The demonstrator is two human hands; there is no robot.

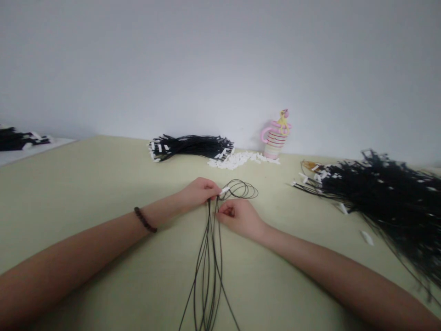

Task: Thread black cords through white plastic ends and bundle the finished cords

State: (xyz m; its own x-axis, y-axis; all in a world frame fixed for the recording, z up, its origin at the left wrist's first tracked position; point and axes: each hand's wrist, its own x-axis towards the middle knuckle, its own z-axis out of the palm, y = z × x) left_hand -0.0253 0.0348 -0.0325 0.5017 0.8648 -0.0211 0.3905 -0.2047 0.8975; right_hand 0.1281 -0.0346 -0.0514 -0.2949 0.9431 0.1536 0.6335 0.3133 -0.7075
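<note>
Several thin black cords (208, 271) run from the near table edge up to my hands, and their looped ends (241, 189) fan out beyond my fingers. My left hand (200, 191), a dark bead bracelet on its wrist, pinches the cords together with a small white clip (224, 189) at its fingertips. Just right of the cords, my right hand (241, 217) has its fingers curled in a pinch on them.
A pale green table (86, 193) meets a grey wall. A tied bundle of black cords (191, 146) and a heap of white clips (234, 160) lie at the back. A pink striped cup (275, 138) stands nearby. A big pile of black cords (386, 193) fills the right.
</note>
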